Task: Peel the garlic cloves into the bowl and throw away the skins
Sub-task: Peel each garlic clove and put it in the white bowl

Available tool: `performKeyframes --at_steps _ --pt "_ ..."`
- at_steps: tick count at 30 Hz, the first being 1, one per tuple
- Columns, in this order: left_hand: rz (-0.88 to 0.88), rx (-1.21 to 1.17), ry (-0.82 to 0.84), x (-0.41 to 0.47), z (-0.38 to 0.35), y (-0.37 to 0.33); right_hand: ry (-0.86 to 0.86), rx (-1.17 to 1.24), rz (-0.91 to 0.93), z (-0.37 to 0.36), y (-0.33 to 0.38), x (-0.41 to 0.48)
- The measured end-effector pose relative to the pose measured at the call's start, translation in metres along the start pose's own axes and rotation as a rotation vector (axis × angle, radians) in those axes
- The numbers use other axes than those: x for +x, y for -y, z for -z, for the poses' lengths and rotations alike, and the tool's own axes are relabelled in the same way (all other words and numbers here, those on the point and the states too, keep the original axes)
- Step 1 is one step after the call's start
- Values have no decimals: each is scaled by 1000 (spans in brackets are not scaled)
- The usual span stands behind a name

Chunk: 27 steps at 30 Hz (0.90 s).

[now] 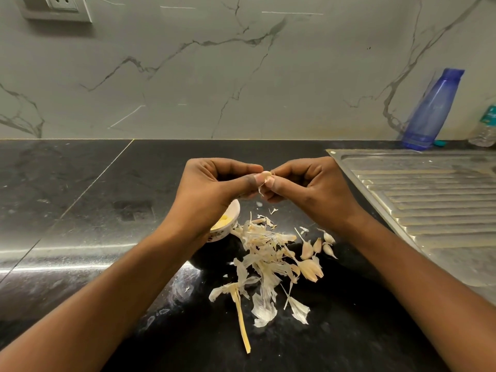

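My left hand [214, 186] and my right hand [303, 183] meet above the black counter and pinch one garlic clove [266, 175] between their fingertips; a strip of skin hangs from it. Below my left wrist sits a small white bowl [233, 224], partly hidden, with pale yellow peeled cloves inside. A heap of papery garlic skins [264, 267] and a dry stalk [241, 318] lies on the counter in front of me. Several unpeeled cloves [316, 247] lie at the heap's right side.
A steel sink drainboard [429, 200] takes up the counter's right side. A blue plastic bottle [432, 108] and a clear bottle [484, 130] stand against the marble wall at the back right. A wall socket [60, 2] is at the top left.
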State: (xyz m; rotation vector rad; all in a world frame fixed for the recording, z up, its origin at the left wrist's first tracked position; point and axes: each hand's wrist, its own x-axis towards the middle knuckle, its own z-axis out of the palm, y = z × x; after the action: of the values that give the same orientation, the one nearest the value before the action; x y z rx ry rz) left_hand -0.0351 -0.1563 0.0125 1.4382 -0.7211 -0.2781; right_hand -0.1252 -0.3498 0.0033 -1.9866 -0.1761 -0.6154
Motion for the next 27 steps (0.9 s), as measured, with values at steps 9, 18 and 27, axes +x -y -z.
performKeyframes --at_steps 9,18,27 --pt "-65 45 21 -2 -1 1 -32 20 7 -3 3 0" --pt "-60 18 32 -1 0 0 19 45 -25 2 5 1" --pt "-127 62 14 -3 -4 -1 3 45 -5 2 4 1"
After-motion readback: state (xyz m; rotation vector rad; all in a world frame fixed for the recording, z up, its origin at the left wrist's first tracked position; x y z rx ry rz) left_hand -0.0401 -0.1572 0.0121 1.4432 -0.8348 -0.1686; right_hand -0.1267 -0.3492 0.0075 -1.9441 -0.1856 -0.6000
